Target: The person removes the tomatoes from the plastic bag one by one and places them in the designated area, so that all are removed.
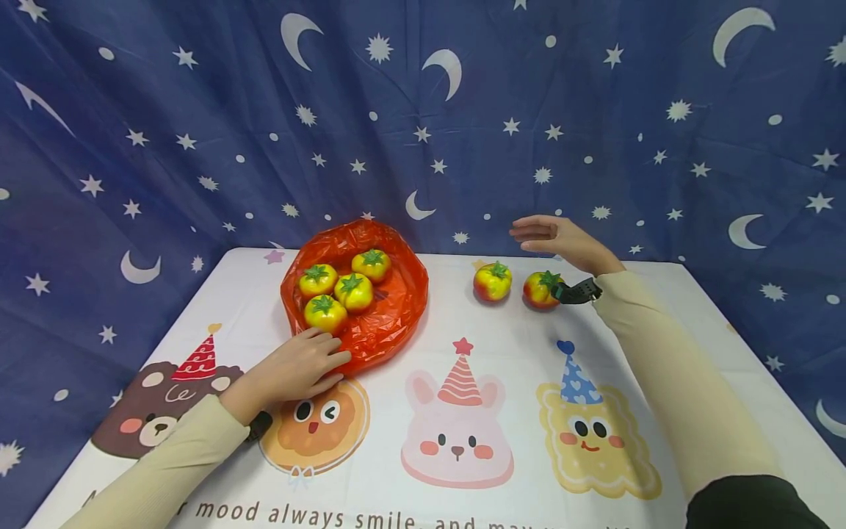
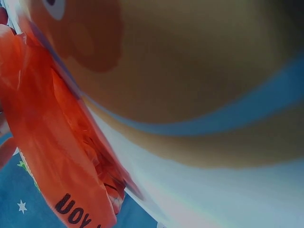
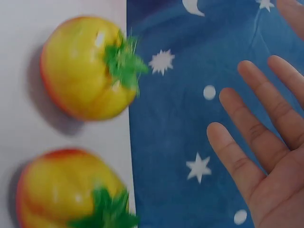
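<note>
Hands well apart. Left hand (image 1: 297,371) looks to pinch the near rim of the red bag (image 1: 390,330), probably to steady it and keep its mouth spread. Right hand (image 1: 558,239) has fingers extended and holds nothing. Four bagged tomatoes (image 1: 354,292) sit just past the left hand's fingers, likely grouped by the bag's wall; two loose tomatoes (image 1: 492,281) lie on the worktop (image 1: 456,316), near the right hand, untouched.

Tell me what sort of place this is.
Probably a staged tabletop set: a moon-and-star backdrop, a cartoon-printed tablecloth, and glossy, toy-like fruits in a red plastic bag.
</note>
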`<state>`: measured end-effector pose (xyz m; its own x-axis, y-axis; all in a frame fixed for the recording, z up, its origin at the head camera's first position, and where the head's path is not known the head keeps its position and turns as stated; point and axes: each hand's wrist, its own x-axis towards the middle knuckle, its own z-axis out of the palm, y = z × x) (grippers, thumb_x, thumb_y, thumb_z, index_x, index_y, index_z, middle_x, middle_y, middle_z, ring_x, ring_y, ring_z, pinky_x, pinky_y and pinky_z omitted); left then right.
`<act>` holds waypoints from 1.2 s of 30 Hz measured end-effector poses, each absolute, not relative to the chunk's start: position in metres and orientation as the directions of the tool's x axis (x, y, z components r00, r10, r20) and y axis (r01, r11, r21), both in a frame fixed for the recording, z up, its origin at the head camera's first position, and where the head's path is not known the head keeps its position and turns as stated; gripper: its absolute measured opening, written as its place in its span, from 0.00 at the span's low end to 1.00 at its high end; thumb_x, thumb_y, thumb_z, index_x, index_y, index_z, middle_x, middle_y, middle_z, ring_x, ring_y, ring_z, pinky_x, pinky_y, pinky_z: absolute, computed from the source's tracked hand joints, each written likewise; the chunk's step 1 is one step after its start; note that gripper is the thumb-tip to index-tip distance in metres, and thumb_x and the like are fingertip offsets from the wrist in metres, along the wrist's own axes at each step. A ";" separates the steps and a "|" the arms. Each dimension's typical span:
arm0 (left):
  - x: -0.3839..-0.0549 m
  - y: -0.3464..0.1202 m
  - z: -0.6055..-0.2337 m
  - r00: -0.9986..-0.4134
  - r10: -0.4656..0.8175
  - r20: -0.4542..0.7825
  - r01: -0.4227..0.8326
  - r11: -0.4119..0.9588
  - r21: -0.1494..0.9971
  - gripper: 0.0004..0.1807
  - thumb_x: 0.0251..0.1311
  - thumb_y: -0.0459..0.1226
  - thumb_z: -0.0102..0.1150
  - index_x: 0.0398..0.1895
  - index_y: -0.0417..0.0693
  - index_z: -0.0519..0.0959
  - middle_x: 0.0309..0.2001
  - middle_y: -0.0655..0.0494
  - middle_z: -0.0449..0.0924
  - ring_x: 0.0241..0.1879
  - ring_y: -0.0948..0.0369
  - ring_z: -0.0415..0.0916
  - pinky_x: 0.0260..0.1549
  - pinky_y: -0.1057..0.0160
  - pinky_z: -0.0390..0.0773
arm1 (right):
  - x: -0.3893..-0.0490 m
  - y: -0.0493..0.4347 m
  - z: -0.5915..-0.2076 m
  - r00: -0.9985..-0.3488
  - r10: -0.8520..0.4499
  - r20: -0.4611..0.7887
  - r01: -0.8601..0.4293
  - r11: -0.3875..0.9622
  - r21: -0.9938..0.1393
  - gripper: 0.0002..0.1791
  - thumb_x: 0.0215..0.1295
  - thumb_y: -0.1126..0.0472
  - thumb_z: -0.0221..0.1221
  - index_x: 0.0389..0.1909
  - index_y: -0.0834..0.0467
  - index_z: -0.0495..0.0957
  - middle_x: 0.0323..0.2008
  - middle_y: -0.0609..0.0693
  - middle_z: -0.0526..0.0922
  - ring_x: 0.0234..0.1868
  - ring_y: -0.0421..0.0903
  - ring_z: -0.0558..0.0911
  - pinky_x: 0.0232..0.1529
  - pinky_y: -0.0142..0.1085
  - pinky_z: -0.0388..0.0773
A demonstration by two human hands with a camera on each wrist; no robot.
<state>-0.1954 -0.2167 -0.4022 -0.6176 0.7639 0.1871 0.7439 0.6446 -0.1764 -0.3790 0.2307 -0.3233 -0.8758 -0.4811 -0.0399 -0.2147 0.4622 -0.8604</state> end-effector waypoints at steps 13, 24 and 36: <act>-0.195 -0.217 -0.403 -0.614 0.768 0.183 0.746 0.640 -0.183 0.15 0.51 0.47 0.66 0.41 0.54 0.79 0.32 0.58 0.79 0.36 0.60 0.74 0.46 0.56 0.76 | -0.385 0.178 -0.317 -0.822 -0.568 -0.031 -0.250 0.409 -0.878 0.27 0.64 0.61 0.57 0.64 0.61 0.65 0.63 0.63 0.69 0.65 0.59 0.68 0.65 0.50 0.65; -0.196 -0.216 -0.404 -0.604 0.777 0.178 0.754 0.629 -0.187 0.14 0.52 0.47 0.65 0.40 0.53 0.78 0.32 0.57 0.78 0.35 0.59 0.74 0.44 0.57 0.77 | -0.385 0.136 -0.323 -0.774 -0.632 -0.036 -0.261 0.369 -0.892 0.26 0.63 0.62 0.57 0.62 0.62 0.67 0.61 0.61 0.72 0.62 0.55 0.72 0.63 0.48 0.67; -0.196 -0.216 -0.403 -0.599 0.779 0.187 0.756 0.627 -0.189 0.14 0.51 0.47 0.66 0.39 0.53 0.78 0.30 0.58 0.77 0.34 0.60 0.73 0.44 0.57 0.76 | -0.384 0.093 -0.340 -0.726 -0.687 -0.037 -0.267 0.330 -0.905 0.26 0.62 0.62 0.58 0.61 0.61 0.68 0.62 0.61 0.71 0.62 0.54 0.73 0.62 0.47 0.69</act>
<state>-0.1965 -0.2165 -0.4032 -0.5989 0.7788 0.1868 0.7561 0.6267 -0.1888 -0.3838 0.0929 -0.3401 -0.7258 -0.6870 -0.0367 -0.2668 0.3302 -0.9054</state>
